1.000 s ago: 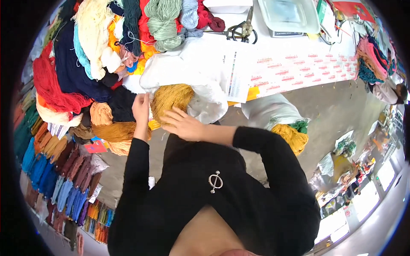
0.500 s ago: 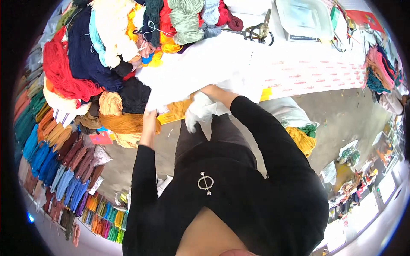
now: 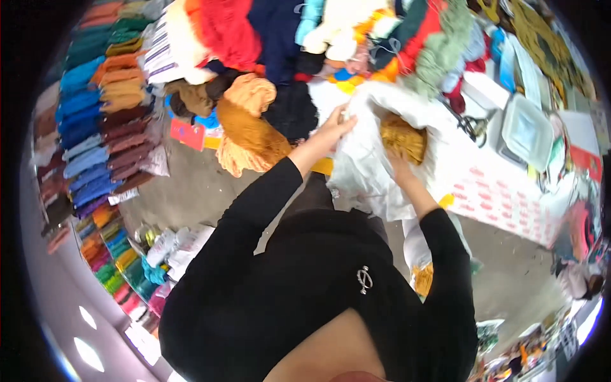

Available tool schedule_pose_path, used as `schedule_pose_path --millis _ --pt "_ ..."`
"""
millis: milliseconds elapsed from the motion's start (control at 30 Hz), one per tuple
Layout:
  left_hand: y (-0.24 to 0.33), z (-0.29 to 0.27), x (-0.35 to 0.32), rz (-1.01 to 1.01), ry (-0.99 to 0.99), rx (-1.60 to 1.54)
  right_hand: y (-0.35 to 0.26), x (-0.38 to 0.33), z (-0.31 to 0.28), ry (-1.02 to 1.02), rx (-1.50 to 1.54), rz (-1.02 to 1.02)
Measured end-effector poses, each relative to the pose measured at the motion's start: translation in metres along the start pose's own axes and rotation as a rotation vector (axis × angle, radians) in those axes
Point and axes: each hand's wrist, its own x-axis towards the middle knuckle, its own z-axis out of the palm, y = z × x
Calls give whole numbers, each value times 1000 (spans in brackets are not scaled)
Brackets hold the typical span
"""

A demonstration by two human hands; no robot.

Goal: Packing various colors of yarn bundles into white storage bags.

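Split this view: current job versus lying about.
In use:
- white plastic bag, left hand gripping its edge
- golden-brown yarn bundle inside, right hand at it

Lying about:
- bright red yarn skein
- pale green yarn skein
- clear rectangular plastic tub

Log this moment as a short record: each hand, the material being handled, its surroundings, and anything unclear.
left hand: pinching the edge of the white plastic bag
right hand: at the bag's opening, touching the golden-brown yarn
material: yarn lying inside the bag's mouth
left of bag: black yarn, brown yarn
farther back: red yarn, sage-green yarn
right of bag: translucent plastic container
below table edge: yellow yarn
unclear: whether the right hand grips the yarn
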Motion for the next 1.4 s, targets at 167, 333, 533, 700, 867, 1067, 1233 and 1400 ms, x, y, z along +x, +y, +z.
schedule_pose_path --millis 167,333,533,700,867,1067,1233,1400 --pt "-25 -148 -15 505 782 536 -95 -16 -86 21 536 314" --pt "-87 -384 -15 133 1379 185 -213 -1 -77 -344 165 -171" --pt "-98 -414 -5 -105 897 -369 -232 13 -118 -66 -122 299" --pt "-119 -389 -86 519 976 -737 -273 -13 -173 228 406 266" --pt "-99 -262 -171 610 813 97 -328 -3 -150 144 809 61" --pt "-29 -126 -237 622 -79 237 -381 -16 -114 239 1069 -104" --pt "37 -131 -145 382 -402 158 -344 -131 -172 367 1352 134" --pt "33 -33 -23 706 -72 778 -341 -193 -219 736 1511 2"
